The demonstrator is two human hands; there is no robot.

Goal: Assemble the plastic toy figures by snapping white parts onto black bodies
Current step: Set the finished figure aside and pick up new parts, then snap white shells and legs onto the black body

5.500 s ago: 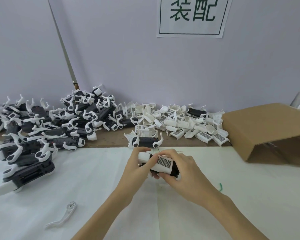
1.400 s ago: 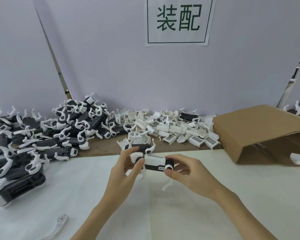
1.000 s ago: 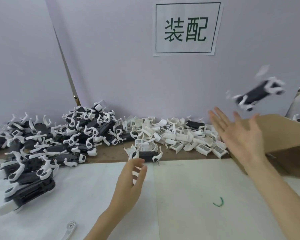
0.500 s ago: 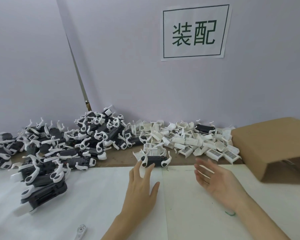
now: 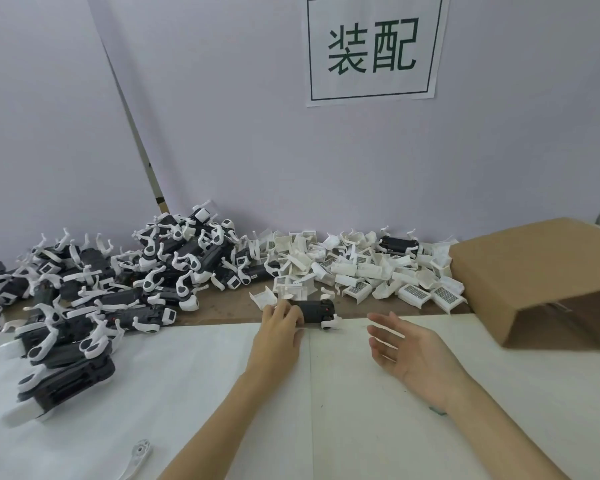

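A black toy body with white legs [image 5: 314,311] lies at the far edge of the white sheet. My left hand [image 5: 280,329] lies over its left end, fingers curled around it. Palm up, my right hand [image 5: 407,351] hovers to the right of the body, fingers spread and holding nothing. A heap of loose white parts [image 5: 361,271] lies behind, against the wall. To the left sits a pile of black bodies with white legs [image 5: 125,282].
An open cardboard box [image 5: 541,282] lies on its side at the right. One loose white leg piece [image 5: 136,460] rests near the sheet's front edge. A paper sign [image 5: 373,46] hangs on the wall.
The finished figure left my right hand and flew off to the right. My left hand then reached forward onto the black body by the sheet's edge; my right hand came back down, open.
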